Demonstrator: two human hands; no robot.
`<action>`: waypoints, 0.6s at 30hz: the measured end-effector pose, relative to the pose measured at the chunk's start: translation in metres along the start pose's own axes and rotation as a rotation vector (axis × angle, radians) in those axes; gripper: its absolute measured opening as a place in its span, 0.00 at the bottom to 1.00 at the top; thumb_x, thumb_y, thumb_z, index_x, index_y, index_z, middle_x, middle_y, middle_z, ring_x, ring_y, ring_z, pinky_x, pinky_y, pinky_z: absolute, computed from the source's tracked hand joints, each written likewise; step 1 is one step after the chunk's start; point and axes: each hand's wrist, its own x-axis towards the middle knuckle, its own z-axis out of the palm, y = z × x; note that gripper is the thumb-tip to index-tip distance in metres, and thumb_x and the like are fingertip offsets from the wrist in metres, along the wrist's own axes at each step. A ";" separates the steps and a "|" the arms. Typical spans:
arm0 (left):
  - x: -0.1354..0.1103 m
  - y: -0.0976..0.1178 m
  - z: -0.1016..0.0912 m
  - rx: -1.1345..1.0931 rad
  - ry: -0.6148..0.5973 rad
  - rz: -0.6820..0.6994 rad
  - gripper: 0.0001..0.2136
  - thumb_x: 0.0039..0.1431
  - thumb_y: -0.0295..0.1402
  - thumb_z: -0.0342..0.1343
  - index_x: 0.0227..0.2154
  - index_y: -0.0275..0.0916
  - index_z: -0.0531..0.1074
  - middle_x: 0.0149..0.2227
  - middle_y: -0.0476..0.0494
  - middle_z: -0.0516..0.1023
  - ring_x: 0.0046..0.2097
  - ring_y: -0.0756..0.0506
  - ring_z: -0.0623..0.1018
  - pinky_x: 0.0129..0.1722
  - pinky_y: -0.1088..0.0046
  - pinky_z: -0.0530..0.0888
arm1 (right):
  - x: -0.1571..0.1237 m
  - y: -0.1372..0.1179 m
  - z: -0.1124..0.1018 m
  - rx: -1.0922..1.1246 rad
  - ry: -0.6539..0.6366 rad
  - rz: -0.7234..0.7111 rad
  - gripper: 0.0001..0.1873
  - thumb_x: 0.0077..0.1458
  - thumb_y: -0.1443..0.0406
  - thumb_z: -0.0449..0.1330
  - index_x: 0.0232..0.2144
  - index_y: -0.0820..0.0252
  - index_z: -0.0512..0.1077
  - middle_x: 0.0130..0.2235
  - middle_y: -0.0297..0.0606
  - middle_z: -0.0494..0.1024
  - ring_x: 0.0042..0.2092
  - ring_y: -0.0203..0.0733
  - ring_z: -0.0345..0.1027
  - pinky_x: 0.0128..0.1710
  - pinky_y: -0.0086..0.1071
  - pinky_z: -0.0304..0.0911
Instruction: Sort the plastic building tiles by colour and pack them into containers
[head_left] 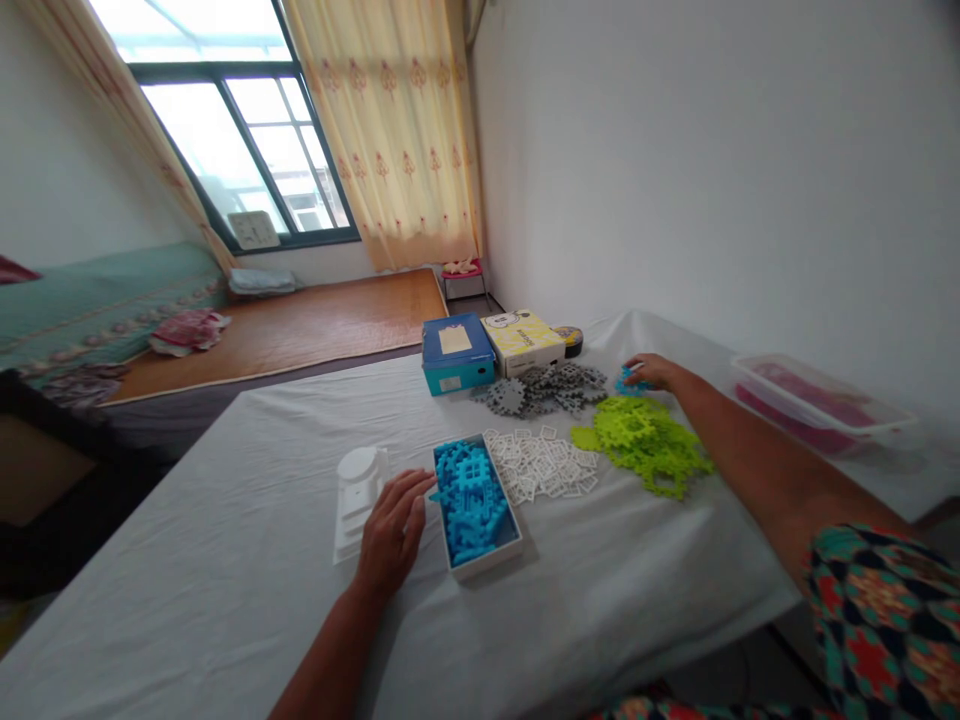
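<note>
My left hand (394, 520) rests on the cloth with its fingers stretched out and thumb apart. Its fingertips reach the left side of a shallow box (484, 570) full of blue interlocking building pieces (469, 500). A bit of blue shows by those fingertips. To the left of this hand lie white molded plastic parts (356, 500). Farther away, my right hand (654, 372) has its fingers closed down on a few blue building pieces (628, 383), beyond the lime-green building pieces (645, 440). How many it grips is hidden.
White square frames (540, 465) are heaped right of the box. Grey building pieces (540, 390) lie behind them, before a blue box (457, 355) and a yellow box (523, 340). A clear plastic tub (825, 405) with pink contents stands by the wall at right.
</note>
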 end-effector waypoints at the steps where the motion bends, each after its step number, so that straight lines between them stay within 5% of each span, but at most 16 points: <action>1: 0.000 0.001 0.000 -0.002 0.001 -0.008 0.15 0.65 0.27 0.45 0.51 0.42 0.70 0.51 0.42 0.74 0.56 0.43 0.69 0.56 0.57 0.69 | -0.002 -0.005 -0.003 0.004 0.022 -0.002 0.24 0.30 0.57 0.73 0.30 0.66 0.74 0.26 0.40 0.77 0.28 0.41 0.70 0.27 0.32 0.65; 5: 0.001 0.008 -0.002 -0.026 -0.003 -0.027 0.15 0.66 0.28 0.44 0.49 0.42 0.71 0.49 0.41 0.75 0.54 0.44 0.71 0.56 0.59 0.69 | -0.028 -0.055 0.003 0.148 0.082 -0.148 0.24 0.37 0.52 0.69 0.32 0.64 0.72 0.30 0.41 0.76 0.33 0.42 0.70 0.31 0.33 0.65; 8: 0.002 0.014 -0.003 -0.086 -0.025 -0.047 0.13 0.66 0.28 0.44 0.45 0.40 0.73 0.45 0.40 0.76 0.50 0.45 0.74 0.52 0.63 0.71 | -0.080 -0.120 0.032 0.367 -0.280 -0.400 0.26 0.40 0.49 0.67 0.36 0.62 0.72 0.32 0.40 0.77 0.33 0.41 0.70 0.34 0.34 0.66; 12: 0.000 0.020 -0.003 -0.167 -0.069 -0.053 0.12 0.66 0.30 0.45 0.43 0.39 0.74 0.43 0.40 0.77 0.46 0.47 0.75 0.49 0.66 0.73 | -0.163 -0.192 0.089 0.339 -0.725 -0.652 0.23 0.43 0.49 0.66 0.32 0.63 0.71 0.29 0.34 0.73 0.31 0.35 0.65 0.32 0.31 0.62; 15: -0.001 0.023 -0.006 -0.198 -0.083 -0.017 0.13 0.66 0.30 0.45 0.43 0.39 0.75 0.43 0.40 0.78 0.47 0.46 0.75 0.49 0.65 0.73 | -0.195 -0.217 0.123 0.308 -0.847 -0.716 0.23 0.45 0.48 0.64 0.27 0.63 0.68 0.24 0.28 0.66 0.26 0.31 0.57 0.27 0.27 0.55; 18: -0.001 0.025 -0.009 -0.208 -0.075 0.014 0.13 0.66 0.29 0.44 0.44 0.38 0.74 0.43 0.40 0.78 0.46 0.46 0.75 0.49 0.64 0.73 | -0.197 -0.224 0.137 0.238 -0.865 -0.758 0.24 0.49 0.46 0.61 0.24 0.63 0.68 0.22 0.28 0.63 0.26 0.31 0.54 0.26 0.28 0.51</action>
